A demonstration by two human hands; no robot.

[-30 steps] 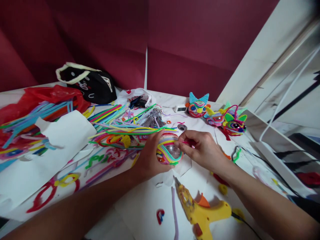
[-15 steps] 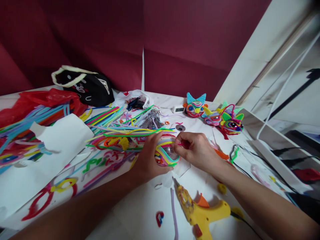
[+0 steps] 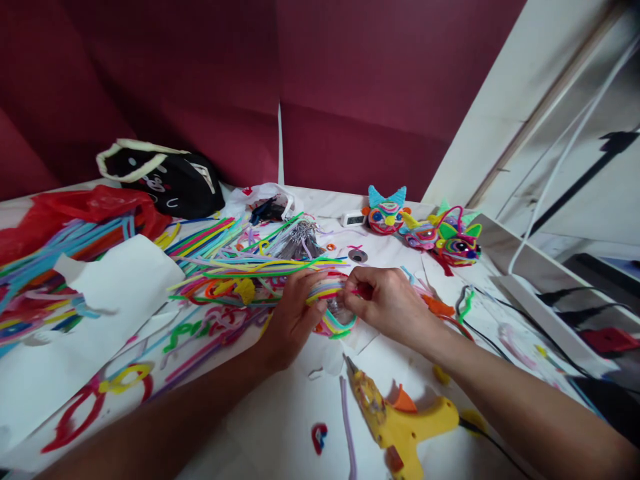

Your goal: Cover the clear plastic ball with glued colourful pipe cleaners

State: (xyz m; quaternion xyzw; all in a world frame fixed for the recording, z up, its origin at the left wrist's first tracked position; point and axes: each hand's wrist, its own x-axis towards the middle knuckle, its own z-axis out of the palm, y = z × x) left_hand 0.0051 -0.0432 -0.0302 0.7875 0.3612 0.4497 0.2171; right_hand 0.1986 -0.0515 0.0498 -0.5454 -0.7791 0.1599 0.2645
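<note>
A clear round ball point(image 3: 341, 311), partly covered with curved bands of coloured pipe cleaners, sits between my hands above the white table. My left hand point(image 3: 291, 319) is closed round its left side, thumb on the front bands. At the ball's right edge, the thumb and fingertips of my right hand point(image 3: 387, 300) are pinched together on a pipe cleaner, of which only a small pink bit shows. Just in front lies a yellow hot glue gun point(image 3: 407, 430), its nozzle pointing toward the ball. A lilac pipe cleaner point(image 3: 347, 427) lies beside the gun.
Loose pipe cleaners point(image 3: 200, 243) and torn white paper point(image 3: 120, 280) cover the left side. Finished decorated animal heads point(image 3: 386, 217) stand at the back right, near a small digital display point(image 3: 353, 219). A power strip point(image 3: 555, 327) with cables lies right; a black bag point(image 3: 187, 190) rests behind.
My left thumb and fingers have shifted up and over the bands on the ball. My right hand has stayed pinched at its right edge. The view has shifted slightly.
</note>
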